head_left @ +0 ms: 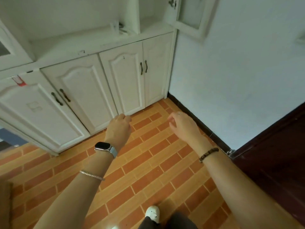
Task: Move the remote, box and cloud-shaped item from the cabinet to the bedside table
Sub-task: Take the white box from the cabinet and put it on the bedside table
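Both hands — left hand (119,124), right hand (182,124) — hang empty, fingers loosely curled, near a white cabinet (125,80). Blurred small items (119,28) on its far shelf, unidentifiable, probably light; grip across their sides.

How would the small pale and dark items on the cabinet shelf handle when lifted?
The small pale and dark items look tiny against the white cabinet shelf, so probably light. They lie close together; lifting one may nudge another. Blur hides material.

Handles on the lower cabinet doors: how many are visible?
4: first handle and second handle side by side at left; third handle and fourth handle side by side at right. Others may be hidden.
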Available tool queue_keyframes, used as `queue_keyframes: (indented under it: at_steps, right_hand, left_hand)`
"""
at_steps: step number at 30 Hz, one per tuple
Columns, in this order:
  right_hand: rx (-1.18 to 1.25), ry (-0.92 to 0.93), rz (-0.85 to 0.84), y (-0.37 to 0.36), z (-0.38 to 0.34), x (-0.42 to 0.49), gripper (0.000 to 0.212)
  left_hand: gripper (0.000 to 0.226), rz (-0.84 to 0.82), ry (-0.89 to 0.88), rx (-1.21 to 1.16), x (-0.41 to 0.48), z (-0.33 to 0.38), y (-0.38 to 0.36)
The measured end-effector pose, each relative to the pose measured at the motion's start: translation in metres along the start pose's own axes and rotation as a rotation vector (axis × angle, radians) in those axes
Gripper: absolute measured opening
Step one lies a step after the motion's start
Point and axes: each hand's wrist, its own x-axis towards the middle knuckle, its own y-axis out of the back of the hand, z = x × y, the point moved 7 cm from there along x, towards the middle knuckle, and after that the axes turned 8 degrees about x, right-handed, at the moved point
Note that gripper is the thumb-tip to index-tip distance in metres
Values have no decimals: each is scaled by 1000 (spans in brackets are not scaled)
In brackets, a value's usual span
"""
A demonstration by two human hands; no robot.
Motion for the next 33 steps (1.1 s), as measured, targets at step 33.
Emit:
queue_keyframes:
  at_steps: [33]
  right_hand:
    - [64, 134, -71, 58, 186, 402, 23]
  left_hand:
    - [22, 145, 160, -24, 410, 40, -35]
